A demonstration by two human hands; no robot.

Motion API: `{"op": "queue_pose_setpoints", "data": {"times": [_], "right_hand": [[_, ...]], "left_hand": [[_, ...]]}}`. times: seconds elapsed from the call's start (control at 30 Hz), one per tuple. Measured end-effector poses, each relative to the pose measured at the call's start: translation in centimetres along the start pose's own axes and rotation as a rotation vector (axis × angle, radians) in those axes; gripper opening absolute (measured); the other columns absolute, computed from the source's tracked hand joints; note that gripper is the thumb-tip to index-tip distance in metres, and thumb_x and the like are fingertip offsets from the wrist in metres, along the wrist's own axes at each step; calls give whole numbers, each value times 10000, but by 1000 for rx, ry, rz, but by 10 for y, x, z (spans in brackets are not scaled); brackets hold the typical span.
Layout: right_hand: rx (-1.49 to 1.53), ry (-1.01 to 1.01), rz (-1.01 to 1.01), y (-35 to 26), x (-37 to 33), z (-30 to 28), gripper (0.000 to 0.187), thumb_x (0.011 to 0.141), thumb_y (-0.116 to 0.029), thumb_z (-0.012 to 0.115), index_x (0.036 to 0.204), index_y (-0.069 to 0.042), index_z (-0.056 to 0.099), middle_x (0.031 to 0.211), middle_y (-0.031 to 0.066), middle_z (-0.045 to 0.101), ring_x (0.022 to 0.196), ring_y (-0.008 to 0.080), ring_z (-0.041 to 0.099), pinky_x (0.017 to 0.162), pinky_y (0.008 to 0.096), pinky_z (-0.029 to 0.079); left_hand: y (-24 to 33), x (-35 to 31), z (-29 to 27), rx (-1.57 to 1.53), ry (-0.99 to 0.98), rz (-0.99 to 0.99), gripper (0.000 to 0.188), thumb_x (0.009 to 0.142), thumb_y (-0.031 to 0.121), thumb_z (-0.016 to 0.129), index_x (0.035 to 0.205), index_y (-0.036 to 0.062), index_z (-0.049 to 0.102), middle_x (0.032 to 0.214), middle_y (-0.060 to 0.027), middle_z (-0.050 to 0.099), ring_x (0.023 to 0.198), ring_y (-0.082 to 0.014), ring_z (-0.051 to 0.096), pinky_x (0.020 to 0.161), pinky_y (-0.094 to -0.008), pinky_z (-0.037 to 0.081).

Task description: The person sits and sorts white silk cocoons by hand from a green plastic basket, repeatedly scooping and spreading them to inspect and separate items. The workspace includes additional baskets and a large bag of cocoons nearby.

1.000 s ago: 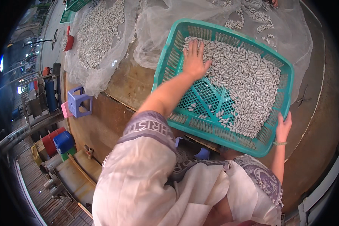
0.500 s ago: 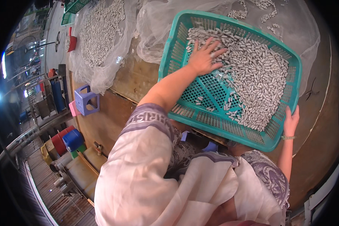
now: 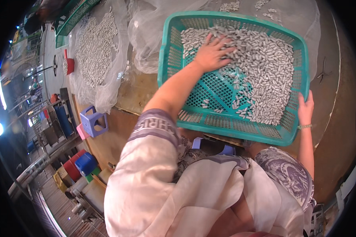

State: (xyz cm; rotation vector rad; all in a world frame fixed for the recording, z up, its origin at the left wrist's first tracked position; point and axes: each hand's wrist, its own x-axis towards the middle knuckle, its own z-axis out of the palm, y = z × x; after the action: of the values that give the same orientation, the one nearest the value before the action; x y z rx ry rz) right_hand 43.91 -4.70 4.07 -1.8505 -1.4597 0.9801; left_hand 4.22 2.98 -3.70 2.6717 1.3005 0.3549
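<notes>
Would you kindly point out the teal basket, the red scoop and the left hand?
Teal basket [image 3: 214, 90]: head view, on its bare lattice floor.
Red scoop [image 3: 70, 66]: head view, on its pan.
Left hand [image 3: 212, 56]: head view, on its back.

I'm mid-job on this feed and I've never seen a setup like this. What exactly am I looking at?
There is no machine arm here: you see a person's two bare hands. Every picture comes from one wide fisheye camera on the person's head, looking down, so straight edges bend.

The left hand is spread palm-down among small silvery-grey pieces in a green basket. The right hand is against the basket's right side; its grip is partly hidden.

Beyond, to the left, more such pieces lie on a sheer white sheet, with a red scoop beside it and a purple stool nearer.
</notes>
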Motion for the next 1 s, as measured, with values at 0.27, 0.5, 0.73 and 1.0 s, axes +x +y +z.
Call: {"op": "queue_pose_setpoints", "data": {"times": [0.27,0.5,0.73,1.0], "right_hand": [[-59,2,-2,0,-4,-3,221,873,-137,533,1046,-1,509,860,104,603,771,174,558,716,309,444],[23,24,44,-7,-5,0,202,874,-135,536,1022,1,519,837,108,610,747,168,566,693,311,448],[-26,43,39,-5,-8,0,194,874,-133,541,1014,0,524,827,103,613,736,165,564,696,310,450],[3,17,58,-7,-6,2,209,877,-143,538,1026,3,522,831,112,614,748,184,568,706,321,448]], "left_hand": [[135,1,12,-358,-139,293,512,793,455,567,1285,378,450,1394,-35,381,1325,-306,277,1062,-570,179],[97,74,22,-113,6,200,409,776,431,577,1171,333,546,1288,9,466,1268,-242,344,1004,-587,248],[84,64,-8,212,150,-221,311,722,305,628,1027,250,607,1191,-80,501,1086,-289,451,846,-538,329],[159,49,40,-313,-31,341,386,728,410,635,1075,256,565,1196,-5,508,1197,-237,425,980,-565,297]]}}
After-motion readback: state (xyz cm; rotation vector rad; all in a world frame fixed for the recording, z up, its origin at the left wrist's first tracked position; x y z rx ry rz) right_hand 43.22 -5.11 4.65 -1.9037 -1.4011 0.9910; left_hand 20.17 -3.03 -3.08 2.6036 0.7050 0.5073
